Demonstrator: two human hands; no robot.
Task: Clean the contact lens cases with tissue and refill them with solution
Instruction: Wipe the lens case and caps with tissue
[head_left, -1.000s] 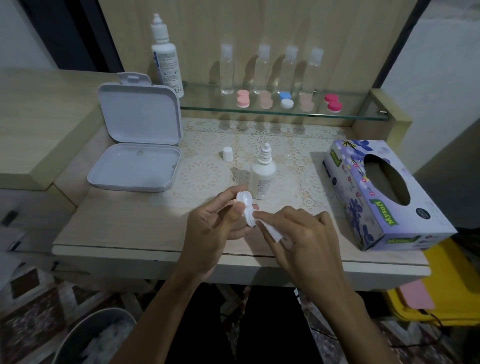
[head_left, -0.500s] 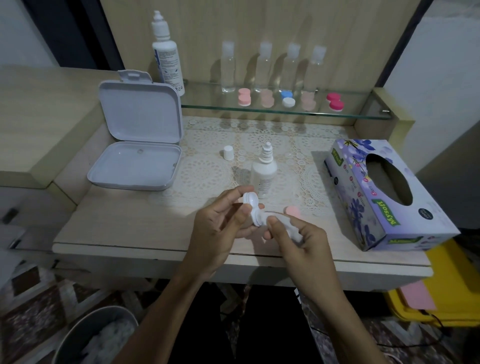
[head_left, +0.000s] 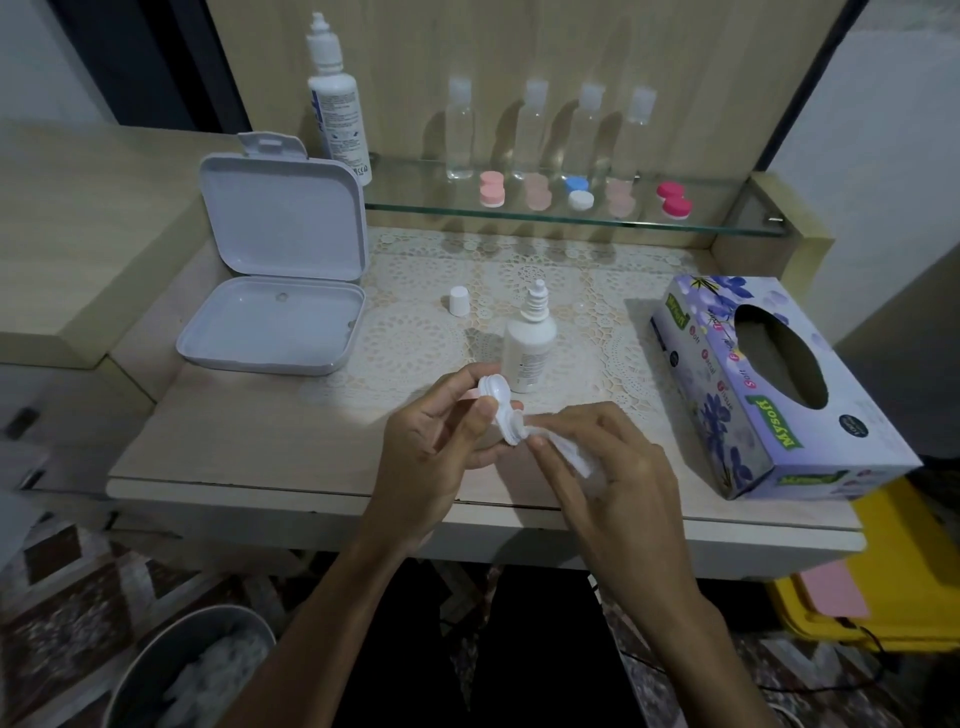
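Holding the white contact lens case (head_left: 500, 410) above the near part of the table (head_left: 249, 441), the left hand (head_left: 441, 457) grips it between thumb and curled fingers, its two open wells tilted toward the right. The right hand (head_left: 608, 467) pinches a small folded tissue (head_left: 569, 452) and presses its tip against the case's lower well; half a second ago that hand sat slightly lower and nearer the table edge, and a pink cap lying on the lace mat behind it was in sight, whereas now the hand covers that spot. The case itself has barely shifted. The small solution bottle (head_left: 530, 348) stands uncapped just behind the hands, its white cap (head_left: 459, 301) apart on the mat to the left. The open white box (head_left: 275, 291) at the left, the tissue box (head_left: 769, 384) at the right, and the lens cases and bottles on the glass shelf (head_left: 727, 221) are unchanged.
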